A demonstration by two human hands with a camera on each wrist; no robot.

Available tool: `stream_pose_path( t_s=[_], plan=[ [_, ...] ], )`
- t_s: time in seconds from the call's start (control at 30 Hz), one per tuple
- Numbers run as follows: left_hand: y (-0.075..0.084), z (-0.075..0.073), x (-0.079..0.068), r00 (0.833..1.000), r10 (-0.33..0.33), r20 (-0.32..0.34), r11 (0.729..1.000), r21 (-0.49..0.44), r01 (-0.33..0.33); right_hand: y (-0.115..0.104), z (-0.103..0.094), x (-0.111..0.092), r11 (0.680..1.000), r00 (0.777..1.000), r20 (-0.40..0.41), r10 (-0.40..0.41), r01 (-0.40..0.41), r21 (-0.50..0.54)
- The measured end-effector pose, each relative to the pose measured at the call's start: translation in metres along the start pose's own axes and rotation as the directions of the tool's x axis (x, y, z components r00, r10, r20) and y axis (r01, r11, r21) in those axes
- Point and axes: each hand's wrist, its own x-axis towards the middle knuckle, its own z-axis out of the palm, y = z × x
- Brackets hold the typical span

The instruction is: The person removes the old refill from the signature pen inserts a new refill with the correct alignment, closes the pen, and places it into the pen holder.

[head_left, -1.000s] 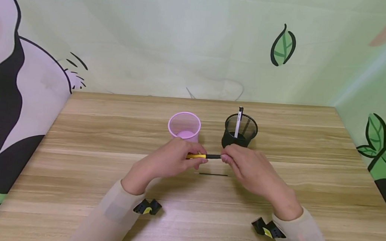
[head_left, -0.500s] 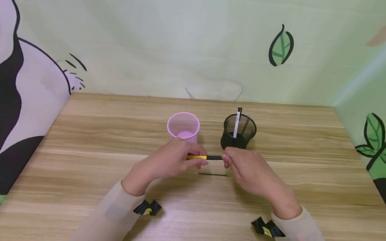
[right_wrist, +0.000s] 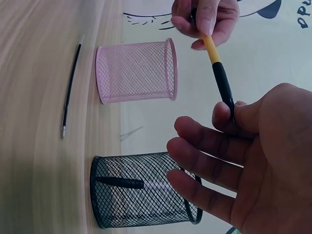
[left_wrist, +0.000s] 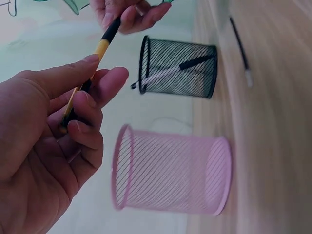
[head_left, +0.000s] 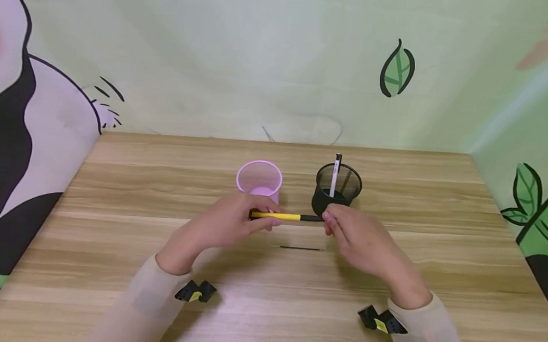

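Observation:
A yellow pen with a black grip section (head_left: 287, 217) is held level above the table between both hands. My left hand (head_left: 232, 221) pinches its yellow barrel between thumb and fingers. At the black tip end, my right hand (head_left: 360, 240) pinches with thumb and index finger; its other fingers are loosely bent in the right wrist view. On the table below lies a thin black pen refill (head_left: 299, 248). Behind the left hand stands a pink mesh pen holder (left_wrist: 170, 170). A black mesh pen holder (head_left: 331, 204), with a white and black pen (head_left: 335, 178) in it, stands behind the right hand.
The wood-grain table (head_left: 135, 182) reaches back to a pale green printed cloth (head_left: 244, 57) that also shows at both sides. Each sleeve cuff carries a small black and yellow device near the wrist, such as the left device (head_left: 195, 291).
My left hand has slid left and slightly up along the pen, so more of the yellow barrel shows. The right hand keeps its pinch on the black end, slightly further right.

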Motion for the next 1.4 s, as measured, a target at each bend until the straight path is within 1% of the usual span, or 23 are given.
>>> stream_pose_path(
  t_s=[0.07, 0.2, 0.3, 0.4, 0.57, 0.67, 0.8, 0.9, 1.03, 1.1, 1.17, 1.27, 1.4],
  plan=[
    [0.000, -0.007, -0.001, 1.000, -0.007, -0.024, 1.000, 0.003, 0.007, 0.001, -0.002, 0.000, 1.000, 1.000, -0.006, 0.013, -0.013, 0.014],
    [0.001, -0.018, -0.001, 0.995, 0.000, -0.102, 1.000, -0.011, -0.002, 0.004, -0.006, -0.001, 0.999, 0.999, -0.017, 0.032, -0.031, 0.037],
    [0.002, -0.024, 0.001, 0.985, 0.010, -0.173, 0.998, -0.059, -0.020, 0.005, -0.008, -0.001, 0.998, 0.999, -0.033, 0.032, -0.030, 0.048],
    [0.004, -0.026, 0.006, 0.972, 0.002, -0.235, 0.991, -0.133, -0.035, 0.005, -0.008, 0.000, 0.998, 0.998, -0.058, 0.029, -0.026, 0.054],
    [0.011, -0.024, 0.022, 0.949, -0.020, -0.314, 0.962, -0.265, -0.067, 0.009, -0.008, 0.001, 0.997, 0.995, -0.097, 0.028, -0.021, 0.072],
    [0.017, -0.022, 0.034, 0.937, -0.035, -0.347, 0.938, -0.334, -0.089, 0.010, -0.009, 0.001, 0.992, 0.993, -0.113, 0.043, -0.029, 0.121],
    [0.026, -0.020, 0.049, 0.931, -0.030, -0.364, 0.913, -0.390, -0.123, 0.011, -0.013, 0.001, 0.980, 0.985, -0.163, 0.061, -0.028, 0.197],
    [0.034, -0.019, 0.060, 0.927, -0.019, -0.373, 0.909, -0.393, -0.140, 0.013, -0.017, 0.004, 0.977, 0.971, -0.236, 0.041, 0.010, 0.212],
    [0.049, -0.018, 0.075, 0.921, 0.006, -0.389, 0.916, -0.366, -0.161, 0.018, -0.021, 0.010, 0.979, 0.939, -0.343, 0.002, 0.067, 0.191],
    [0.054, -0.017, 0.083, 0.917, 0.020, -0.398, 0.921, -0.350, -0.172, 0.021, -0.023, 0.013, 0.978, 0.925, -0.380, -0.002, 0.081, 0.191],
    [0.058, -0.016, 0.092, 0.914, 0.030, -0.404, 0.924, -0.337, -0.180, 0.023, -0.025, 0.016, 0.976, 0.915, -0.404, -0.002, 0.089, 0.197],
    [0.058, -0.013, 0.105, 0.911, 0.054, -0.410, 0.922, -0.329, -0.203, 0.025, -0.027, 0.020, 0.976, 0.911, -0.412, 0.009, 0.081, 0.201],
    [0.061, -0.012, 0.118, 0.904, 0.075, -0.422, 0.925, -0.308, -0.221, 0.028, -0.030, 0.025, 0.973, 0.919, -0.391, 0.045, 0.048, 0.226]
  ],
)
